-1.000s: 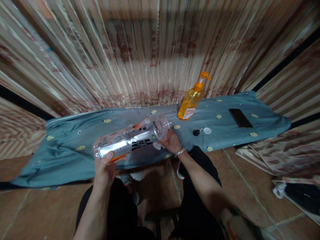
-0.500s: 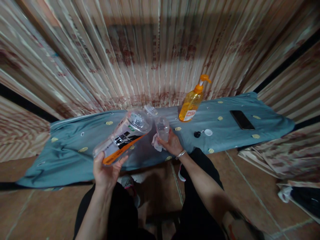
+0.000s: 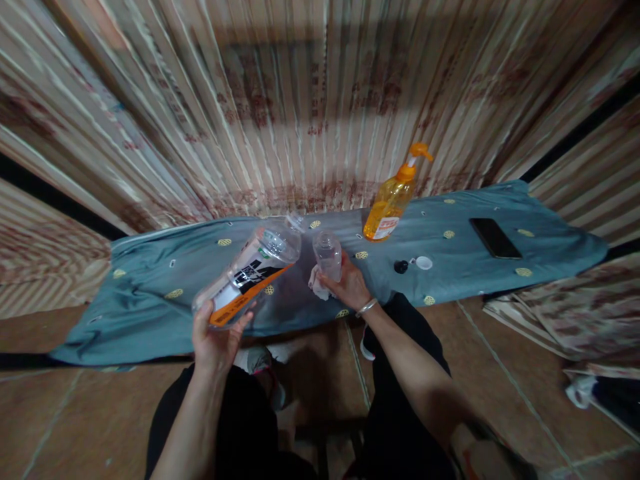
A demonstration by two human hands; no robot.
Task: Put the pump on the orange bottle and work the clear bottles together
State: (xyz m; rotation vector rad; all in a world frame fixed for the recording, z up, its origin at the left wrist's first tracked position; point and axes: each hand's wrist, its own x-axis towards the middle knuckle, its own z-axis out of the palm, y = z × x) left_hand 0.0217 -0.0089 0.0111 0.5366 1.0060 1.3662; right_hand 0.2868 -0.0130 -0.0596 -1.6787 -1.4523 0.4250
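My left hand (image 3: 216, 340) grips the bottom end of a large clear plastic bottle (image 3: 250, 270) with a white, black and orange label. The bottle is tilted, its neck pointing up and to the right. My right hand (image 3: 349, 287) holds a small clear bottle (image 3: 327, 254) upright, with a bit of white cloth or tissue (image 3: 316, 285) tucked under the fingers. The large bottle's mouth is close to the small bottle's top, just to its left. Both are held over a blue-grey patterned cloth (image 3: 150, 300) spread on a low surface.
An orange pump bottle (image 3: 393, 203) stands at the back of the cloth. A black cap (image 3: 401, 267) and a white cap (image 3: 423, 263) lie to the right of my right hand. A dark phone (image 3: 495, 237) lies further right. Striped curtain behind; papers on the floor at right.
The large bottle went from lying nearly level against the small bottle to tilted with its neck raised. The small bottle now stands apart and upright in my right hand.
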